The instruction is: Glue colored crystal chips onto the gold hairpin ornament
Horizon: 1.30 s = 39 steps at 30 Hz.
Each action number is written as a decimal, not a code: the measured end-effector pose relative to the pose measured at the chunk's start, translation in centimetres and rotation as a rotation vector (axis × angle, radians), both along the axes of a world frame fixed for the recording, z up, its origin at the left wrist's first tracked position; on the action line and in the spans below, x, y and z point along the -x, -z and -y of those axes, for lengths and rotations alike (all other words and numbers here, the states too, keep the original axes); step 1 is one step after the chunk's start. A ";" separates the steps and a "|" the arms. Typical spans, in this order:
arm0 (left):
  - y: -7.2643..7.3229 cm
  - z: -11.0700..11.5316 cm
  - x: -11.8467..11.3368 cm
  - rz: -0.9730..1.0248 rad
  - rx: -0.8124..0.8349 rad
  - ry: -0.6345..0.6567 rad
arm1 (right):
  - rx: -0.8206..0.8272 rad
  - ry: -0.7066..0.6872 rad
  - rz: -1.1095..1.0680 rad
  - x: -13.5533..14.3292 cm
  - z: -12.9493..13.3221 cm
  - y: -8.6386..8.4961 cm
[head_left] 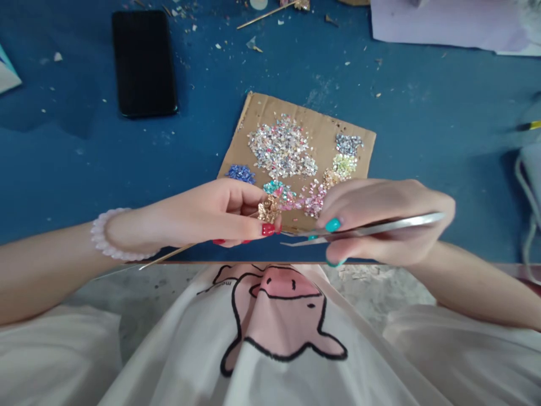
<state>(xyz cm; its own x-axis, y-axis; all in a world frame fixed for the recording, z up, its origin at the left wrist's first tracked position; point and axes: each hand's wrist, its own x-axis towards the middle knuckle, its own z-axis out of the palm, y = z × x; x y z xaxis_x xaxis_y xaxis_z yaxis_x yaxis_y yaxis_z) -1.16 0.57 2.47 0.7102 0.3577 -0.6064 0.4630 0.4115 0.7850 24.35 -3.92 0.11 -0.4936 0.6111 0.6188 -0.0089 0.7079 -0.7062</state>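
Observation:
My left hand (pixel 220 214) pinches a small gold ornament (pixel 269 208) on a thin stick (pixel 169 256), which runs out under the wrist. Just right of it, my right hand (pixel 372 220) is closed around metal tweezers (pixel 393 225), their tips pointing left close below the ornament. Both hands are over the near edge of a cardboard sheet (pixel 262 107). On the cardboard lie a large pile of silvery chips (pixel 281 146) and smaller piles: blue (pixel 240 173), teal (pixel 274 187), pink (pixel 313 200), yellow (pixel 344 164) and grey-blue (pixel 349 144). My right hand partly hides the cardboard's near right corner.
A black phone (pixel 144 65) lies on the blue table (pixel 203 124) at the upper left. Another stick (pixel 266 15) lies at the top. Purple paper (pixel 448 25) covers the upper right, and a pale object with a cord (pixel 530 186) sits at the right edge. Small scraps are scattered about.

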 end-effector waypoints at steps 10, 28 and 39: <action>0.4 0.5 0.1 -0.020 -0.046 0.015 | -0.065 -0.019 0.083 0.0 0.1 -0.1; 0.6 0.7 0.0 -0.016 -0.074 0.004 | -0.146 -0.070 0.168 -0.1 -0.1 -0.9; 0.5 0.7 -0.1 0.039 -0.035 0.007 | -0.208 -0.034 0.206 -0.2 0.0 -1.3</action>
